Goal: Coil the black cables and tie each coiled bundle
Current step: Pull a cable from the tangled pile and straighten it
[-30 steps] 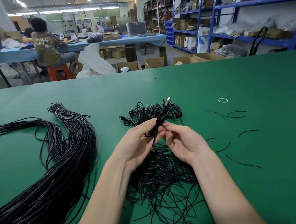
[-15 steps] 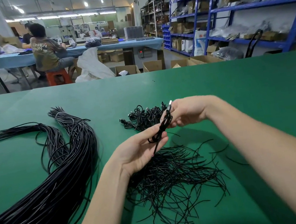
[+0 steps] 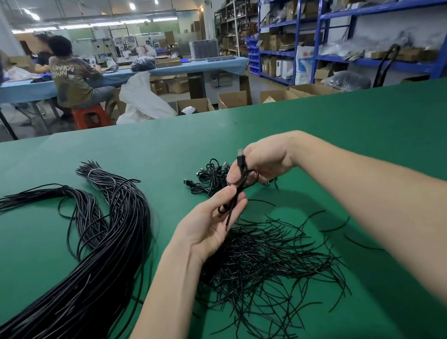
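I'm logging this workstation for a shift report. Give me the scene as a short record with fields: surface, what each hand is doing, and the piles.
surface: green table
left hand: pinches lower end of coiled cable
right hand: holds upper end, by the plug
uncoiled cables: long bundle, left of the hands
ties: loose heap, under the hands
finished coils: small pile, behind the hands

Thin black coiled cable (image 3: 242, 179), held aloft

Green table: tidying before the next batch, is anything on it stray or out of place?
A few black ties lie scattered apart from the main tie pile, to its right on the green table. Otherwise nothing stands out.
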Demonstrator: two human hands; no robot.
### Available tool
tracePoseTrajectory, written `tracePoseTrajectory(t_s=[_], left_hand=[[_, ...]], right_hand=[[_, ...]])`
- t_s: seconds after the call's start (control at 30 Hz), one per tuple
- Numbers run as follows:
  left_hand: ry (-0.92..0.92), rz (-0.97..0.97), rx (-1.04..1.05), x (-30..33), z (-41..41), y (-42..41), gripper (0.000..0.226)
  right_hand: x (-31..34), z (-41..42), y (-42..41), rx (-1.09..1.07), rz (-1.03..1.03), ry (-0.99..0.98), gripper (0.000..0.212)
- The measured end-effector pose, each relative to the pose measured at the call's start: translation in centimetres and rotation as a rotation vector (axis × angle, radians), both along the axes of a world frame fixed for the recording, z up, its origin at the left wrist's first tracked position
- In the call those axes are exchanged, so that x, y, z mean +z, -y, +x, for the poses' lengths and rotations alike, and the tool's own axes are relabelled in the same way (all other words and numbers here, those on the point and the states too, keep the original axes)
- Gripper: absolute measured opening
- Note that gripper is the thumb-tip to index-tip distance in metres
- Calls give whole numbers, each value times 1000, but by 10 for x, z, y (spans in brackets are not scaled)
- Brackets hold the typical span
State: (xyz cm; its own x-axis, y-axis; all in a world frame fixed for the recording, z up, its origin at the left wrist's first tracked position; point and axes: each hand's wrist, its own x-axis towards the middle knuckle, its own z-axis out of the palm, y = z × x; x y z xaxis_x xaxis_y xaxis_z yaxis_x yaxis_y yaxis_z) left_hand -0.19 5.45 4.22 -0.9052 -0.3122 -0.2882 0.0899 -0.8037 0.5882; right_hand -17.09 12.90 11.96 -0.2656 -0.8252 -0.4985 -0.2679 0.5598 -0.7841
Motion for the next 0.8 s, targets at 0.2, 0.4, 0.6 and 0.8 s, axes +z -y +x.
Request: tracePoseTrajectory(t_s=[0.2,0.4,0.6,0.8], left_hand=[[-12,-5,65,-1,-3,-2,19],[-32,-38,229,-7,-6,2,7],[-120,-166,265,-9,-8,0,26],[-103,-281,276,-10,-6,0,26]], right_hand=[[-14,8,-3,-225,-154,173,11],[-38,36,-24,-459,-569,379,28],[-82,84,-22,-718,-893,105,9],[-87,92,-19,-782,-976,269,19]])
